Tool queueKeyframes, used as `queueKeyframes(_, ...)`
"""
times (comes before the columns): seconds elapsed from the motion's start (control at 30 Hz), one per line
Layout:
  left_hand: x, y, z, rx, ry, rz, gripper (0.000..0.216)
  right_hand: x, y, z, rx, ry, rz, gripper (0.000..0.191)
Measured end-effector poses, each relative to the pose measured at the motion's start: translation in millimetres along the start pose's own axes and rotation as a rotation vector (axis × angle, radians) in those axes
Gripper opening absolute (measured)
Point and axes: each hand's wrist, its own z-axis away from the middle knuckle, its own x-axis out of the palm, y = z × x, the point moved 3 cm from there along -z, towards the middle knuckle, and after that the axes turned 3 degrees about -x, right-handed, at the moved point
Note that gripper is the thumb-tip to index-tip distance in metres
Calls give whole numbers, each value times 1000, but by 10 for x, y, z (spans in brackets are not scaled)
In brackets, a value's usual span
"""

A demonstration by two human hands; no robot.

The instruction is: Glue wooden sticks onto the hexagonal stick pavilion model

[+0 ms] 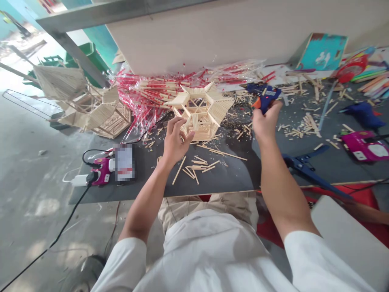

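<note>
My right hand is wrapped round a blue glue gun with an orange trigger, lifted above the right middle of the table. My left hand is at the front left of a star-shaped bamboo-stick lantern frame, its fingers curved and apart from the thumb. Whether the fingertips touch the frame I cannot tell. The frame stands on the table with pointed, slatted panels flaring round its upper opening. In front of it lie several short cut sticks and a longer stick.
Another stick frame stands at the left. Red-and-clear wrapped stick bundles lie behind. Purple power strips sit at both sides, with a phone at left. Blue cutters and a second glue gun lie right.
</note>
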Motion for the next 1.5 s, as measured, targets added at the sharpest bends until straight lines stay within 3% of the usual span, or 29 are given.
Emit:
queueKeyframes(0.17,-7,12,2,0,8,-7,42,18,-730,367,-95,-42,-53,63)
queueKeyframes(0.33,-11,37,-1,-1,4,-9,43,-45,-1022,556,-155,-81,80,51)
queueKeyframes(0.53,-15,36,-5,8,-5,-16,44,-27,-1012,508,-350,-118,201,40)
queueKeyframes(1.5,-2,81,19,-11,-6,-20,36,-77,-1001,474,-406,-149,240,40)
